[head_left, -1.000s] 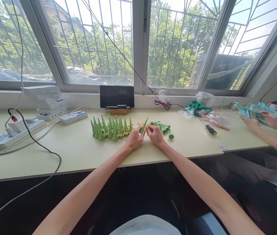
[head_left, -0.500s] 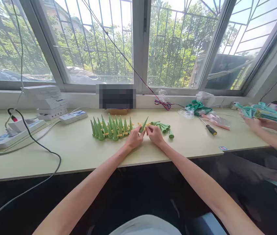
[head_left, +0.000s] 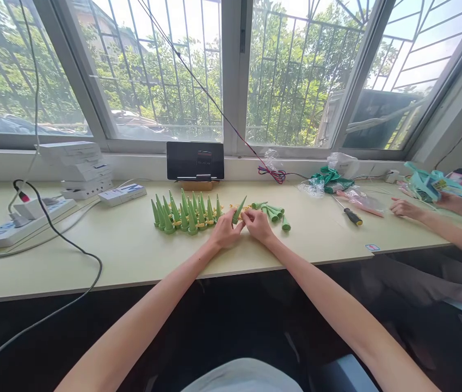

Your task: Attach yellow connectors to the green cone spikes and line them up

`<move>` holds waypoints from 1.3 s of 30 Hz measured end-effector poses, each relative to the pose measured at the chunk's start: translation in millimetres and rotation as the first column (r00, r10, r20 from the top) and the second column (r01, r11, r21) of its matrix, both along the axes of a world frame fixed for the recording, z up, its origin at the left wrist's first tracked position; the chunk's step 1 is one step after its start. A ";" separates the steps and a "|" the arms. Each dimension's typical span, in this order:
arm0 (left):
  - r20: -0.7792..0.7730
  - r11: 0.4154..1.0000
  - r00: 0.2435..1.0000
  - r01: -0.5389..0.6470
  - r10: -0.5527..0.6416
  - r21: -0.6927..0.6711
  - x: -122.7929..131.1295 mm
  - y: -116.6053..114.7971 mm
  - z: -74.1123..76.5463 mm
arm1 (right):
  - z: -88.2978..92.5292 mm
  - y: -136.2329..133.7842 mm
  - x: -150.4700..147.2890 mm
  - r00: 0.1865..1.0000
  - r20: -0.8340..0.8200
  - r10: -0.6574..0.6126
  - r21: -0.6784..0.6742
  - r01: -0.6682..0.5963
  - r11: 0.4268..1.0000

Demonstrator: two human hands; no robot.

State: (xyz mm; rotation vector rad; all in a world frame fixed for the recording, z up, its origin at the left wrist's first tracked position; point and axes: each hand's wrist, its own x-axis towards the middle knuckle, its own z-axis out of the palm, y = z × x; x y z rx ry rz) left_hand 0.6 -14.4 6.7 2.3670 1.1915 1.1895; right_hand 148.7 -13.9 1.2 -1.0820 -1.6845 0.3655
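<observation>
- With the fingers of our left hand we grip a green cone, its tip up and leaning right.
- Our right hand has its fingers bent close to that cone's base; we cannot tell whether they are closed on anything.
- Just left of our hands, standing cones cluster on the desk, yellow pieces among them.
- Just right of them, we have loose cones in a small heap.
- Farther right we see a screwdriver, then a co-worker's hand.
- Behind the cluster stands a black tablet.
</observation>
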 end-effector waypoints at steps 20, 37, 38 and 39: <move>0.093 0.999 0.995 0.039 -0.041 0.026 0.6 2.4 1.2 | 1.8 -1.7 1.1 0.999 -0.009 0.038 -0.026 -0.038 0.999; 0.077 0.995 0.993 0.096 -0.094 -0.017 -0.6 -0.2 2.4 | 2.5 -0.8 0.7 0.997 -0.063 0.053 -0.074 -0.057 0.996; 0.074 0.995 0.993 0.097 -0.095 -0.016 -0.6 -0.7 2.9 | 2.5 -0.6 0.7 0.997 -0.066 0.051 -0.076 -0.055 0.996; 0.070 0.995 0.993 0.097 -0.096 -0.014 -0.7 -1.1 3.3 | 2.3 -0.3 0.7 0.996 -0.068 0.050 -0.076 -0.056 0.996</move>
